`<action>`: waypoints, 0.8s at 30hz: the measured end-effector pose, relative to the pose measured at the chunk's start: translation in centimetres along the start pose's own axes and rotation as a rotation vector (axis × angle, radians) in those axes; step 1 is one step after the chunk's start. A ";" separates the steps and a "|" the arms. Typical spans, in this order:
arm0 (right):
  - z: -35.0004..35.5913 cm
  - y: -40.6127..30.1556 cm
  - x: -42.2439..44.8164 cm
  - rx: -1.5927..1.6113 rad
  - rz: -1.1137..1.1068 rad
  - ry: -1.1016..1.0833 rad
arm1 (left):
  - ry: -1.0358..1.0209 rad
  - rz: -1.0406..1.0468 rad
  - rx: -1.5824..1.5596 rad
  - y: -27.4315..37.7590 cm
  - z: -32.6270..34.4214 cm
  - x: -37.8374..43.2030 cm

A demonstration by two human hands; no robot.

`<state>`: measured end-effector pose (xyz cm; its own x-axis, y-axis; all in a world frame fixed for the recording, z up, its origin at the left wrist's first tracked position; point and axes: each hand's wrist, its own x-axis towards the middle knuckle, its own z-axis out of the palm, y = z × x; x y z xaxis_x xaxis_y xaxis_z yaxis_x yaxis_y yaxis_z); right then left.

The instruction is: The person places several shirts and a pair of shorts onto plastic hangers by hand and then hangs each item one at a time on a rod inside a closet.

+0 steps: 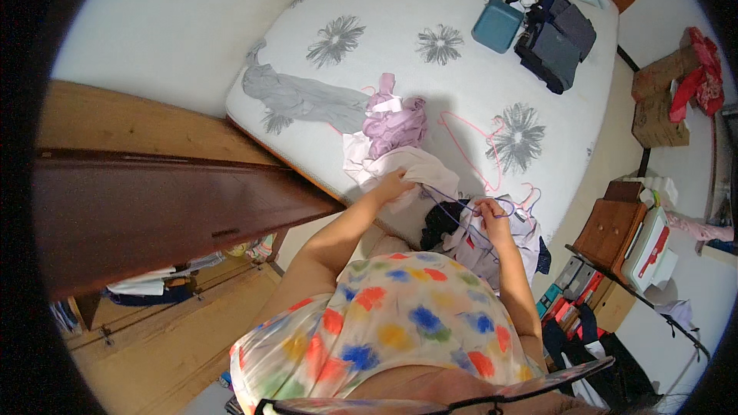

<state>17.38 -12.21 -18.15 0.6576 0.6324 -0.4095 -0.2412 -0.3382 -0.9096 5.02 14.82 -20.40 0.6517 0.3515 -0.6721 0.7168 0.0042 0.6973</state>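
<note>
My left hand [396,185] grips a cream garment [424,164] at the near side of the bed. One end of a purple wire hanger [452,200] reaches toward that hand; whether the fingers also touch it cannot be made out. My right hand [491,218] pinches the same hanger near its hook. Just beyond the cream garment lies a bunched mauve garment [398,124], with a grey garment [311,98] stretched out to its left. Under my right hand is a heap of pale and dark clothes [522,242], and a pink hanger [473,150] rests behind it.
The bed's mattress [392,11] has a flower print. On it sit a teal case [497,25] and folded dark clothes [556,40]. A brown wooden door panel [173,207] juts in from the left, above clothes on a shelf. Cardboard boxes [660,98] and a wooden box [617,230] stand at right.
</note>
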 end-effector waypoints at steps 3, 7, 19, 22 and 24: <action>-2.2 -1.2 -1.5 -0.003 0.064 -0.022 | 0.029 0.033 0.076 -1.0 0.7 -0.6; -4.9 -4.4 -3.4 0.142 0.078 0.059 | 0.104 0.027 -0.084 -2.1 1.9 -0.1; -8.2 -7.6 -7.8 0.548 -0.379 0.312 | 0.324 0.389 -0.745 11.6 3.4 -8.1; -9.1 -7.8 -8.7 0.472 -0.355 0.295 | 0.245 0.448 -0.858 12.3 2.3 -9.1; -9.8 -7.2 -8.6 0.208 -0.339 0.232 | 0.171 0.470 -0.857 13.2 2.8 -9.9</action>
<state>20.43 -22.06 -7.43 0.8607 0.5027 -0.0812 -0.1074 0.0234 -0.9939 8.68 8.73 -5.25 0.7308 0.6210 -0.2834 -0.0705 0.4816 0.8735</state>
